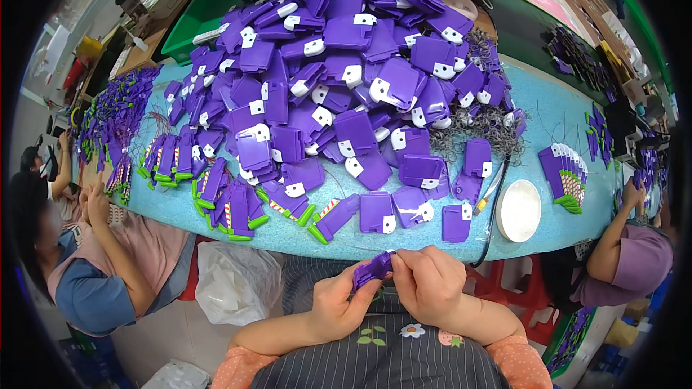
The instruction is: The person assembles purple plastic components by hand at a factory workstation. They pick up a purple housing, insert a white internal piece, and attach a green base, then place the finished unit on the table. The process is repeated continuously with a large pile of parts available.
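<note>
Light blue and crowded, the table (562, 137) carried a great heap of purple plastic cases (346, 65) with white tabs. Close to the body, below the table's near edge, the left hand (339, 306) and right hand (425, 284) both had their fingers closed on one small purple case (373, 270), thumbs pressing at its upper end. Doing this well probably meant steadying the case with the left hand while the right fingertips worked at the end, square and without twisting. Finished pieces with green ends (216, 198) lay in rows to the left, a white round lid (519, 210) and a tangle of dark wire loops (479, 126) to the right. Seated co-workers on both sides and a white plastic bag (238, 281) crowded the space.
</note>
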Tool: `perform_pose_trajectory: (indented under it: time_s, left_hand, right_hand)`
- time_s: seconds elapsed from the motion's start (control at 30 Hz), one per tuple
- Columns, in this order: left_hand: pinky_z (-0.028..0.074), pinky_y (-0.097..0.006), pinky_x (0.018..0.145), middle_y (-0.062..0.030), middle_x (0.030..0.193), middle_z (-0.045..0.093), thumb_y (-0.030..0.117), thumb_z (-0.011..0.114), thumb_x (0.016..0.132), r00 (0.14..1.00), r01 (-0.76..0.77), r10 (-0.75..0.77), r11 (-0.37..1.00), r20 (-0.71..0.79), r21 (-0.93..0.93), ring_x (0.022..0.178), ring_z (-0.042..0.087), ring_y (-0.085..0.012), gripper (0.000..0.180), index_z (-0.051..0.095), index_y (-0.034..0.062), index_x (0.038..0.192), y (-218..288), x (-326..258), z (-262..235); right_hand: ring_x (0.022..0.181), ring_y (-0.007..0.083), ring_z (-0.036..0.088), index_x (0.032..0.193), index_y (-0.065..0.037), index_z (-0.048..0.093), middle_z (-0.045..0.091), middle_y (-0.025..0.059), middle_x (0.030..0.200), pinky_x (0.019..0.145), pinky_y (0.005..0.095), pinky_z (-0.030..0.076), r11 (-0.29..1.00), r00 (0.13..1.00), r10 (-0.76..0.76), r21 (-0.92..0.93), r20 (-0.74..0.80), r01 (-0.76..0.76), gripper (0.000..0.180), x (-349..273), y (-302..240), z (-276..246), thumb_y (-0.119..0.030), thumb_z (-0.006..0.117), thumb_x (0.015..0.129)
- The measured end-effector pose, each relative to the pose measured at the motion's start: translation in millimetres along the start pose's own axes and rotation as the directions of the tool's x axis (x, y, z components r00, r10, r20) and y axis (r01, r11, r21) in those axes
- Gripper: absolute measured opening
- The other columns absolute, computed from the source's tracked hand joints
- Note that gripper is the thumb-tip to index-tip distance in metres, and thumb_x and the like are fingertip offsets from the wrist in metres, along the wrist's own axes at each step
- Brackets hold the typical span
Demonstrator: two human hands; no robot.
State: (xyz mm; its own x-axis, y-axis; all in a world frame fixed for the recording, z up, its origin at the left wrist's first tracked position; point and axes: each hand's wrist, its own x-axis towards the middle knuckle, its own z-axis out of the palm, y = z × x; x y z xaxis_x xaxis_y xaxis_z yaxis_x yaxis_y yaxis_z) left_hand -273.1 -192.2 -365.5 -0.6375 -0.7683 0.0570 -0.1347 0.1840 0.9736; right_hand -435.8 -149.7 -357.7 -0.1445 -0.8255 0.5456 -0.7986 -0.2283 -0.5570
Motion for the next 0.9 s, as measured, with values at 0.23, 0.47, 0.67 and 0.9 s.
perform_pose_trajectory:
  time_s: [0.23,0.47,0.67,0.9]
  left_hand:
    - [0.051,-0.026,0.064,-0.0116,0.088,0.067,0.006,0.057,0.088,1.000,-0.010,0.010,1.000,0.000,0.001,0.073,0.066,-0.0152,0.029,0.054,-0.0063,0.114,-4.7,-2.6,-1.7]
    - [0.051,-0.031,0.059,-0.0158,0.083,0.065,0.003,0.059,0.084,0.984,-0.176,0.169,0.976,0.062,0.131,0.068,0.066,-0.0237,0.032,0.053,-0.0059,0.114,-4.7,-1.2,1.8]
    - [0.051,-0.033,0.057,-0.0166,0.082,0.064,0.004,0.058,0.084,0.955,-0.213,0.174,0.967,0.242,0.143,0.069,0.065,-0.0262,0.031,0.052,-0.0046,0.113,2.8,3.4,-1.5]
    - [0.050,-0.031,0.080,-0.0158,0.108,0.060,0.012,0.046,0.095,0.868,0.437,-0.221,0.766,0.446,-0.472,0.093,0.063,-0.0198,0.032,0.042,-0.0032,0.122,14.4,3.0,-11.5]
  right_hand:
    - [0.041,0.0181,0.045,0.079,-0.001,0.059,0.047,0.0040,0.055,0.037,0.0299,0.034,0.998,0.999,-0.051,-0.040,-0.012,0.051,0.014,-4.7,3.3,4.9,-0.005,0.070,0.071]
    - [0.051,0.0242,0.051,0.077,-0.001,0.057,0.052,0.0107,0.068,0.044,0.0325,0.039,0.956,0.964,0.209,0.175,0.164,-0.237,0.009,2.5,-5.4,-2.6,-0.007,0.064,0.077]
    - [0.069,0.0282,0.056,0.078,0.001,0.054,0.055,0.0126,0.077,0.062,0.0345,0.044,0.769,0.769,0.119,0.431,0.629,-0.471,0.013,23.0,28.5,-22.3,-0.010,0.059,0.083]
    - [0.062,0.0061,0.045,0.086,-0.002,0.054,0.047,-0.0011,0.067,0.054,0.0244,0.038,0.724,0.843,0.531,0.564,-0.088,-0.398,0.006,41.7,66.2,6.5,-0.007,0.058,0.086]
